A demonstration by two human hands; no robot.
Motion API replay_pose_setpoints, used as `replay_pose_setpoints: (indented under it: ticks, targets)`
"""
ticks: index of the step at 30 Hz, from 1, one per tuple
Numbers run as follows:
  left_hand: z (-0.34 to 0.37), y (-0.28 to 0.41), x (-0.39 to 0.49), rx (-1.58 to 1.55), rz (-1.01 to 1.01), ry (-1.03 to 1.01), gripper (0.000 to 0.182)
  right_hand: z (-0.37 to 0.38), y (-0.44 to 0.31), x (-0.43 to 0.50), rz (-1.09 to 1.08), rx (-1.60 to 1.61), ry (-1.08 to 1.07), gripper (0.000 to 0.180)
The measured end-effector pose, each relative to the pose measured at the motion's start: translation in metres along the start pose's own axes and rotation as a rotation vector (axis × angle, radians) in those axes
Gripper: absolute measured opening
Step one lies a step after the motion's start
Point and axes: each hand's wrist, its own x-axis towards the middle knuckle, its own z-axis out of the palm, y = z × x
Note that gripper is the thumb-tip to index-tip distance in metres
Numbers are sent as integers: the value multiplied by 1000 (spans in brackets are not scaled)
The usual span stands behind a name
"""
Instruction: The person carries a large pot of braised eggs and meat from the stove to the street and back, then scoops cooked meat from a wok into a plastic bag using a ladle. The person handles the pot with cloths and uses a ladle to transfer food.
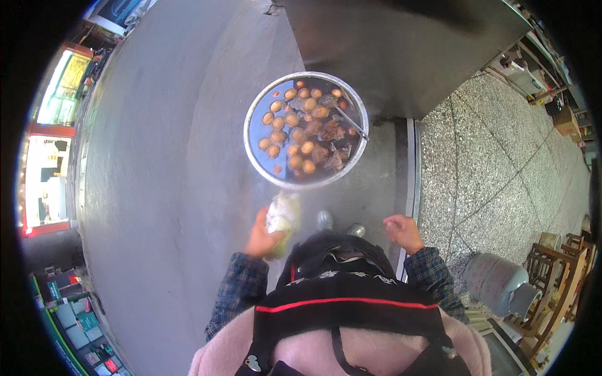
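Observation:
In my left hand is a pale, crumpled cloth, blurred, just below the near rim of a large round metal pot. My right hand hangs to the right of my shoes, its fingers loosely curled with nothing visible in them. Dark liquid fills the pot, with several brown eggs floating in it. Brown, crumpled clumps lie among the eggs on the right side. A metal utensil's handle leans on the pot's right rim; its lower end is hidden by the liquid.
A dark panel stands beyond the pot at upper right. A door-sill-like metal strip divides grey concrete from a speckled floor. At lower right are a gas cylinder and wooden stools. Lit shopfronts line the far left.

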Motion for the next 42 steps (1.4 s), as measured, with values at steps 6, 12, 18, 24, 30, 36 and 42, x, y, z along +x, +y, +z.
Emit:
replay_pose_setpoints:
  ticks: [6,12,18,24,30,36,42]
  targets:
    - [-14,-30,2,-67,-96,102,71,11,-19,19,-69,-258,-15,22]
    - [-11,-28,1,-67,-119,155,70,29,-39,23,38,-355,-62,31]
    - [-16,-36,19,-176,-164,210,71,28,-28,32,-91,-542,4,36]
    - [-32,-53,40,-280,-189,295,71,27,5,42,-48,-445,80,28]
    - [-55,-59,54,-421,-255,254,72,38,-12,38,93,-223,-7,18]
    - [-53,-8,36,-420,-336,-279,81,95,-79,34,-21,162,-460,58]
    - [9,40,39,-346,-172,-741,83,143,-81,40,137,739,-582,56]
